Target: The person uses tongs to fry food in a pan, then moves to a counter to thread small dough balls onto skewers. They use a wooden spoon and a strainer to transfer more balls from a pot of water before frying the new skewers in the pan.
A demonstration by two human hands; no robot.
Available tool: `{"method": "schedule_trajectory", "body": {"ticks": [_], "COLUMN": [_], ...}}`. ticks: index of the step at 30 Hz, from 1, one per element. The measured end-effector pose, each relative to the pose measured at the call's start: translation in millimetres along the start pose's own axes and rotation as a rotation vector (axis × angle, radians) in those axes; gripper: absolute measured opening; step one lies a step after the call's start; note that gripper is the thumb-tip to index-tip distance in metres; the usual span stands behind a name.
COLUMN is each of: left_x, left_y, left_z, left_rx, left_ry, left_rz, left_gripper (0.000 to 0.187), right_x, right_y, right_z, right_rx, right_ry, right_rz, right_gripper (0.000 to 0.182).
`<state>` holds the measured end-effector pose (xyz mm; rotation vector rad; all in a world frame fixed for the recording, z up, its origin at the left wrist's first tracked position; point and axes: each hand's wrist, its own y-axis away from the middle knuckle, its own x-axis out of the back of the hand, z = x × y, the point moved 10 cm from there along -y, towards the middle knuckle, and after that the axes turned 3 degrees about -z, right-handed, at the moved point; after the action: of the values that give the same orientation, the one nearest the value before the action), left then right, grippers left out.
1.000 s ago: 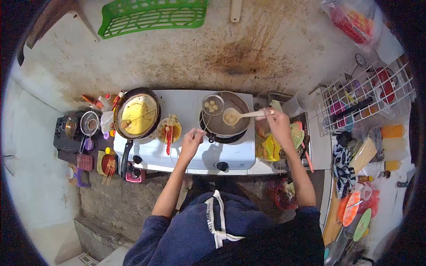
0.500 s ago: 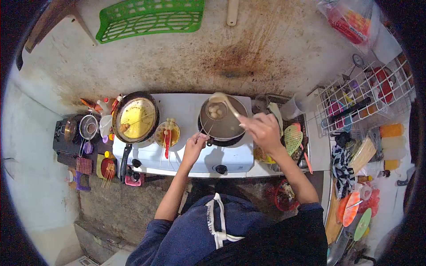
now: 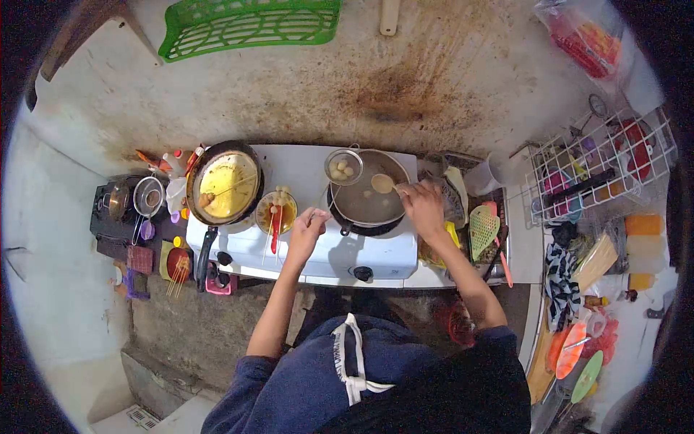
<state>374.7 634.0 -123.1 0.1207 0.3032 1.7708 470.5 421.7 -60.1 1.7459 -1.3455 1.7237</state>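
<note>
Left hand (image 3: 309,226), fingers curled shut round the strainer's (image 3: 355,160) handle; right hand's (image 3: 421,205), round the ladle's (image 3: 383,183); both probably light, stiff; balls (image 3: 339,171) likely soft, slippery.

The ladle (image 3: 382,184) is tan, the balls (image 3: 340,171) creamy white.

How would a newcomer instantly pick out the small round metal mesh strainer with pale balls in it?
Find the long white stove, then the wide round pot of cloudy grey liquid at its right end. The strainer, held in the bare left hand, overlaps that pot's back-left rim. Pale round balls show inside it, unlike the similar long-handled metal strainer at far left.
</note>
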Motion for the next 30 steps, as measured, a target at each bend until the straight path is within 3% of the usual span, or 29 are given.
{"method": "schedule_trajectory", "body": {"ticks": [7,13,18,21,24,30], "left_x": [-2,2,4,6,6,7], "left_y": [1,4,5,6,6,7], "left_z": [1,-3,-4,-5,-7,-8], "left_rx": [-0.046,0.011,0.0,0.011,0.001,0.001], "left_ry": [-0.014,0.025,0.052,0.072,0.05,0.045], "left_rz": [-0.025,-0.013,-0.005,0.011,0.001,0.017], "left_gripper": [0.018,0.013,0.015,0.016,0.017,0.017], "right_x": [-14,-33,-54,-52,-49,-3], "right_y": [3,3,7,10,5,-12], "right_z": [-8,3,38,51,71,74], "right_rx": [-0.027,-0.186,-0.393,-0.543,-0.474,-0.362], "right_ry": [-0.048,-0.11,-0.473,-0.579,-0.51,-0.249], "right_rz": [0.018,-0.059,-0.112,-0.216,-0.233,-0.044], "right_gripper": [0.016,0.02,0.03,0.023,0.034,0.027]}}
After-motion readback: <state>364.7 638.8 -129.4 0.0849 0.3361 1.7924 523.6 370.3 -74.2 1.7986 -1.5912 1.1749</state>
